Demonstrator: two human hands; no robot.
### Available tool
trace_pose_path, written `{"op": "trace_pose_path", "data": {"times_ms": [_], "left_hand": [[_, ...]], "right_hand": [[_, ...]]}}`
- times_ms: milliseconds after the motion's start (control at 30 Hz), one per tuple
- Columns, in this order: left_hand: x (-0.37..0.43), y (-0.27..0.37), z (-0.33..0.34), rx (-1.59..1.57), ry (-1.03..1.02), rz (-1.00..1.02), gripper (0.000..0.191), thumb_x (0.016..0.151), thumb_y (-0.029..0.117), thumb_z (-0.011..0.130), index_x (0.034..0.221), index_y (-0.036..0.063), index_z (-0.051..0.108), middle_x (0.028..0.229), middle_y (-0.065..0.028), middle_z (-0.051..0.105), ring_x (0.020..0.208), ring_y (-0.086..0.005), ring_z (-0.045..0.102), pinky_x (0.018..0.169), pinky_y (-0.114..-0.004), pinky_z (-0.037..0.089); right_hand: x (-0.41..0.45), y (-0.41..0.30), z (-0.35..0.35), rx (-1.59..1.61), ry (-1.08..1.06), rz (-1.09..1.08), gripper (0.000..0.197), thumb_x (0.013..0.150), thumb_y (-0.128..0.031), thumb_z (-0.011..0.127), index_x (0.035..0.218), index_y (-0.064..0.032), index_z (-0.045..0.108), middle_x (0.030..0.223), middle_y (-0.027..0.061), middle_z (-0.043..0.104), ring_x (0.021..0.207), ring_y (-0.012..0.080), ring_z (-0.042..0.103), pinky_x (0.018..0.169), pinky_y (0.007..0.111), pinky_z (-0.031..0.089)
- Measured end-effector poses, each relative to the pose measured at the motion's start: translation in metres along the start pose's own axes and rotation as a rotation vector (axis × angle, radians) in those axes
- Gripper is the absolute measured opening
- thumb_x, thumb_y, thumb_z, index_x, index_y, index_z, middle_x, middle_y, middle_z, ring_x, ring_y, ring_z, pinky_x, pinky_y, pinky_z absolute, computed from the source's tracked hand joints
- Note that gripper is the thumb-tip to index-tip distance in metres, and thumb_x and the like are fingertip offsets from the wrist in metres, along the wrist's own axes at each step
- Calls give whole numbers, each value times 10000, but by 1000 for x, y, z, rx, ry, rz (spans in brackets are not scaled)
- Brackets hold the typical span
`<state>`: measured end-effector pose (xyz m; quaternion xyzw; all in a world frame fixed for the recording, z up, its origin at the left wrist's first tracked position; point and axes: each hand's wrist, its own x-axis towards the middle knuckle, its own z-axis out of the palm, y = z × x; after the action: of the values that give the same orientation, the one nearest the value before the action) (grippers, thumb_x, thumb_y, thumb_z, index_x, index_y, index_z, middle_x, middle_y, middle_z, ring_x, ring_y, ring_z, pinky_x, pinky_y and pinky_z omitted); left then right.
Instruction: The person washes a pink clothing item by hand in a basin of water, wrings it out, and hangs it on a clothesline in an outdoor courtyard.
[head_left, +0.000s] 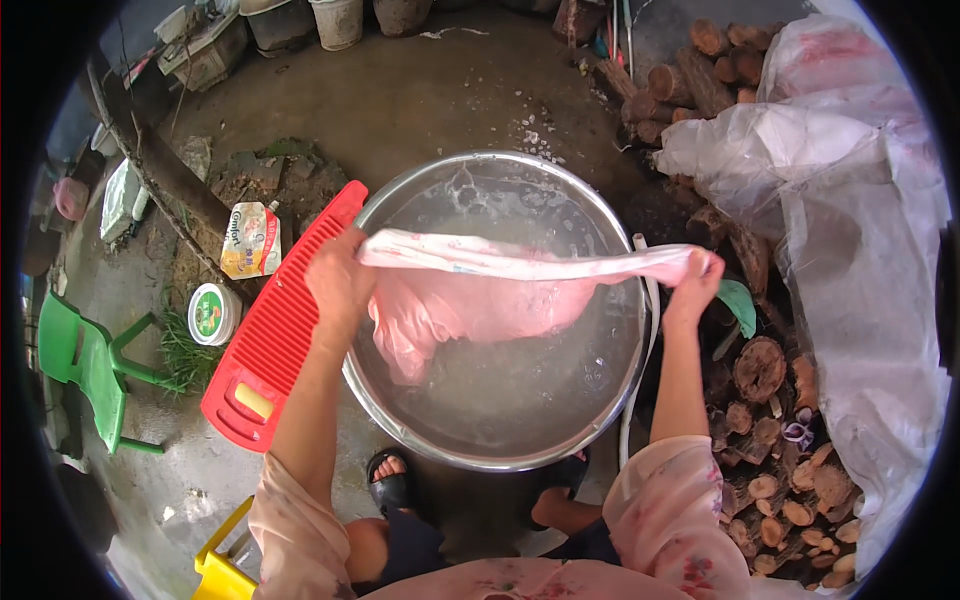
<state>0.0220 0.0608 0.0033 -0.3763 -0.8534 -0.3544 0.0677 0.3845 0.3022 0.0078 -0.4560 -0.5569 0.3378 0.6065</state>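
Note:
A wet pink-and-white cloth (480, 296) is stretched across a large round metal basin (495, 466) of cloudy water. My left hand (341, 277) grips one end of its white edge, near the basin's left rim. At the right rim, my right hand (694, 285) clenches the other end. Between them the white band runs nearly straight, while the pink part hangs down into the water. Left of the basin lies a red plastic washboard (292, 300), partly behind my left forearm. A pale yellow bar of soap (253, 400) sits in its lower end.
A Comfort softener pouch (251, 240) and a white lidded tub (214, 313) stand left of the washboard. Green (94, 367) and yellow (221, 574) plastic chairs are farther left and below. Stacked logs (761, 367) and plastic sheeting (862, 225) line the right. A pale hose (637, 375) runs beside the basin.

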Motion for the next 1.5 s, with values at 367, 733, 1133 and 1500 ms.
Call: {"op": "trace_pose_path", "data": {"times_ms": [367,733,1133,1500], "left_hand": [[-178,-13,90,186,-1270,665,291,751,285,595,985,110,597,958,-128,625,946,-255,587,789,-419,448],[-15,25,7,59,-748,224,349,724,220,606,1065,149,621,987,-143,631,941,-323,593,839,-408,470],[-4,153,-38,-414,-50,623,309,740,243,631,1009,92,621,1088,-131,549,925,-326,573,786,-408,451],[-156,-19,38,-225,-947,648,240,655,111,602,892,90,635,857,-96,600,848,-315,585,746,-410,463]], "right_hand": [[-236,159,-47,-951,-1033,-258,380,752,-91,558,1129,-137,549,1001,151,606,916,276,595,759,342,496],[9,-21,-15,-125,-855,378,194,713,-35,636,905,-18,612,882,31,628,808,117,579,731,261,469],[-42,-211,50,4,-752,-190,290,682,17,649,968,-21,619,904,55,632,736,106,593,607,224,492],[-101,55,19,-736,-918,338,258,776,-75,618,1033,-52,626,953,82,631,781,143,617,697,270,496]]}}
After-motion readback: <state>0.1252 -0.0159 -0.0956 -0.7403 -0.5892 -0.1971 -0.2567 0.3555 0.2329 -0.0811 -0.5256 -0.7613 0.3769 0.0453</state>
